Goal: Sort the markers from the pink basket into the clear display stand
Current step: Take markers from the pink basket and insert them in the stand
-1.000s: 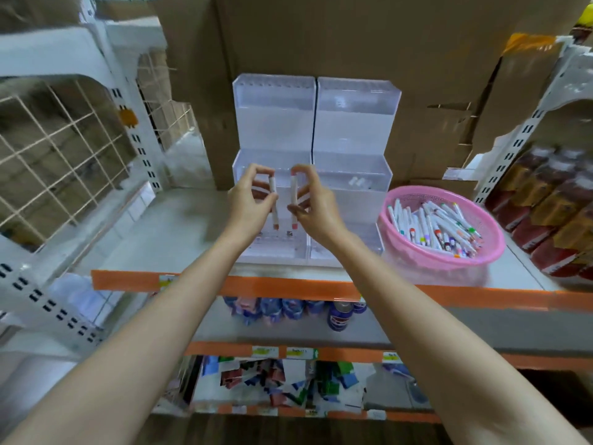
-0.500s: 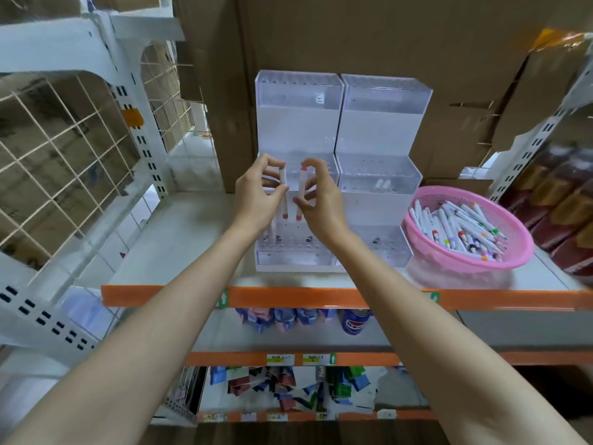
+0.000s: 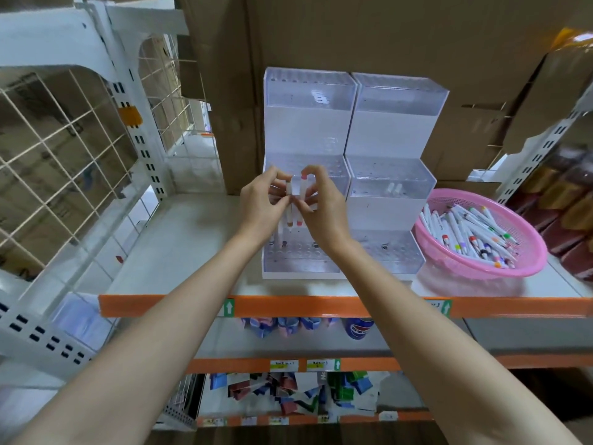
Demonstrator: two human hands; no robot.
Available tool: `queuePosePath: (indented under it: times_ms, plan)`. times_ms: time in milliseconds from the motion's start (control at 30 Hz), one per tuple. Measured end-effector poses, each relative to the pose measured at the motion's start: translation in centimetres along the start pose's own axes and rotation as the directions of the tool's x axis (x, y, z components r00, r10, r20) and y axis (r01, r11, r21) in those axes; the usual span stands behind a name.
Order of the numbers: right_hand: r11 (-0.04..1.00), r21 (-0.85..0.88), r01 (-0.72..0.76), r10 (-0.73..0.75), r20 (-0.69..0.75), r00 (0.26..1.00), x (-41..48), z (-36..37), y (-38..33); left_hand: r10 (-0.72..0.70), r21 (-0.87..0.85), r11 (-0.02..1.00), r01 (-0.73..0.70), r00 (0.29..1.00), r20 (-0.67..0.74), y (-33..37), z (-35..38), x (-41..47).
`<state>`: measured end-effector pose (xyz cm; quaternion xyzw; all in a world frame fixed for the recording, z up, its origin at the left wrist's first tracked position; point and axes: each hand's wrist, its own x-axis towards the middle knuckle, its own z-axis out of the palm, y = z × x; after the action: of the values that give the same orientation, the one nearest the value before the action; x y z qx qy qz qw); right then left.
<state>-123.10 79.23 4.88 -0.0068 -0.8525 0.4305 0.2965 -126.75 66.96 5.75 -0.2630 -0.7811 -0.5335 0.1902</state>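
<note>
A clear tiered display stand (image 3: 378, 123) with rows of holes stands on the shelf against cardboard boxes. In front of its left half, my left hand (image 3: 261, 200) pinches a white marker with a brown cap (image 3: 289, 216), held upright. Beside it my right hand (image 3: 321, 207) pinches a white marker with pink caps (image 3: 301, 191), also upright. The two markers nearly touch, above the stand's lowest tier. Two markers (image 3: 394, 188) sit in the middle tier on the right. The pink basket (image 3: 526, 264), at the right, holds several white markers (image 3: 465, 232).
The shelf (image 3: 179, 239) has an orange front edge (image 3: 288, 306). A white wire-grid rack (image 3: 64, 149) stands at the left. Bottles (image 3: 574, 200) fill the shelving at far right. Lower shelves hold cans and small packets (image 3: 288, 393).
Both hands have moved closer together with their markers, which now stand side by side. The view has shifted left and nearer to the stand.
</note>
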Motion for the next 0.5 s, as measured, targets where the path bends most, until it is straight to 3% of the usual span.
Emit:
queuePosePath:
  times_ms: [500]
  plan:
    - [0.973,-0.230,0.036,-0.031,0.028,0.999,-0.7,-0.3,0.7,0.160,0.166,0.971,-0.169,0.985,0.070,-1.2,0.1,-0.4]
